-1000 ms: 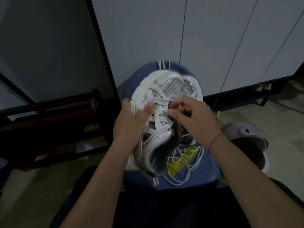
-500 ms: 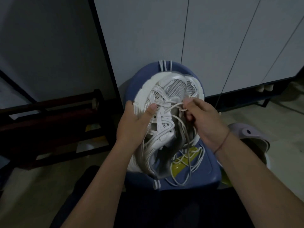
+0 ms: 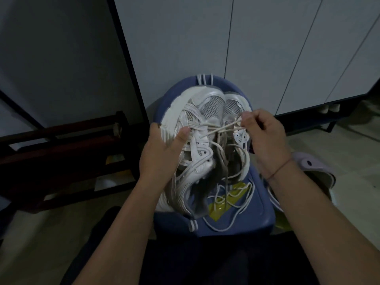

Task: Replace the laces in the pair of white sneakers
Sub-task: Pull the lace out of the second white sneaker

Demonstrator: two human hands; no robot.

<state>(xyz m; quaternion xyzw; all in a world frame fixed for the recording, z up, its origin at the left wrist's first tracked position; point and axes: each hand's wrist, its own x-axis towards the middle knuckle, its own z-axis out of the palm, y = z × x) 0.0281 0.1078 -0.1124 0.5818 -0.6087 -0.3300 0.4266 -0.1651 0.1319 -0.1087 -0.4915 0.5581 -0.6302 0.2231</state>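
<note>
Clearly, the left hand clamps the white sneaker on the blue stool to steady it; the right hand pinches a lace, taut between both hands, probably to draw it through an eyelet.

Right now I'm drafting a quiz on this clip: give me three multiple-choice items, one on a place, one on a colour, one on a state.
1. Where do the white sneakers rest? A) floor B) blue plastic stool C) shelf
2. What colour is the clog beside the stool? A) lilac B) red C) green
3. What is the right hand doing? A) hanging idle B) pinching a lace C) holding scissors
Answers: 1 B, they lie on its seat; 2 A, its upper looks pale purple; 3 B, its fingertips hold the lace taut.
</note>
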